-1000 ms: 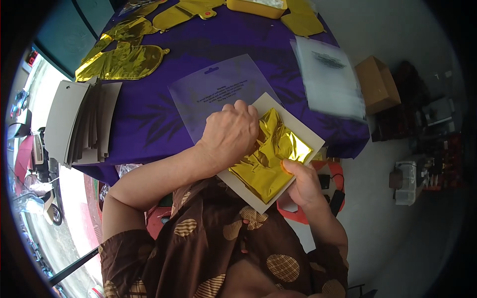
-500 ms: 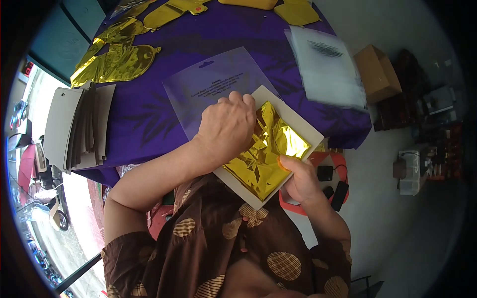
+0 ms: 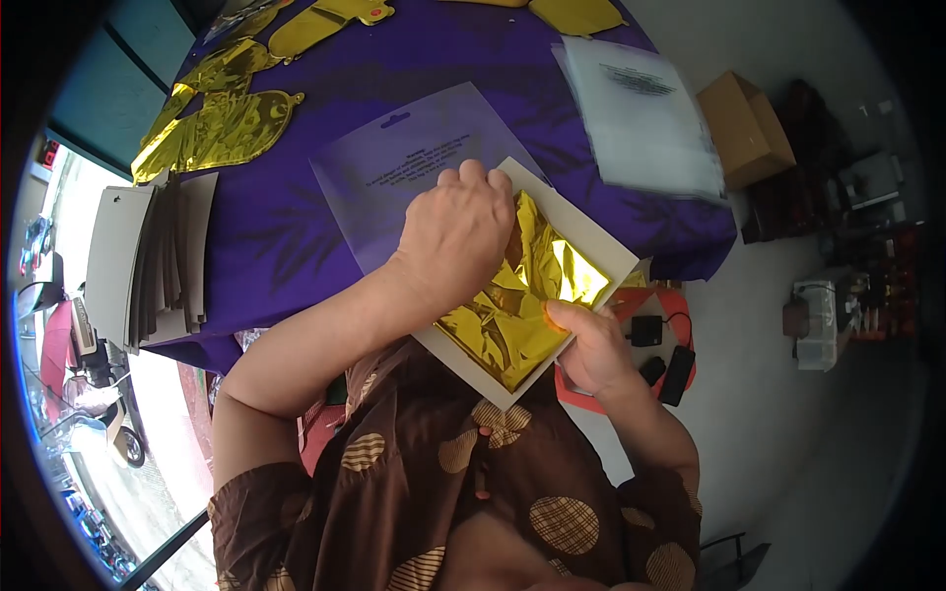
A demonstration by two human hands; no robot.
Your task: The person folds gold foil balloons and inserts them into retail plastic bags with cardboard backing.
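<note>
A crumpled, shiny gold foil piece lies on a flat grey-white rectangular card, which appears to serve as stiff backing. The right hand clamps both at the card's right edge, thumb on top, apparently against slipping. The left hand has curled fingers at the card's left side; whether they grip foil cannot be told. Beyond the card, 1 clear printed plastic bag lies flat on the purple-clothed worktop, seemingly for easy reach.

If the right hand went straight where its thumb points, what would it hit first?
The right hand would likely meet the gold foil first: its thumb rests on it. Farther along that line is the left hand, though depth is unclear.
</note>
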